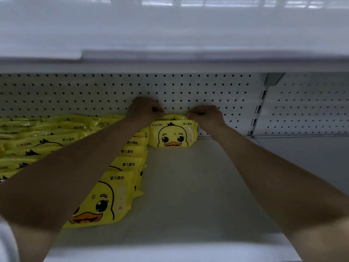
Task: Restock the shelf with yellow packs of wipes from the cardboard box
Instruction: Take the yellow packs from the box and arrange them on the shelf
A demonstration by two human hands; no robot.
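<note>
A yellow pack of wipes (173, 136) with a duck face stands upright at the back of the white shelf (188, 186), against the pegboard. My left hand (144, 110) pinches its top left corner and my right hand (204, 115) pinches its top right corner, fingers curled on the top edge. To the left, several rows of the same yellow packs (105, 201) fill the shelf from back to front. The cardboard box is out of view.
A white pegboard back wall (94, 91) runs behind the shelf. Another shelf board (170, 59) hangs close overhead. An upright post (258, 110) divides this bay from the bay on the right. Bare shelf floor lies right of the rows.
</note>
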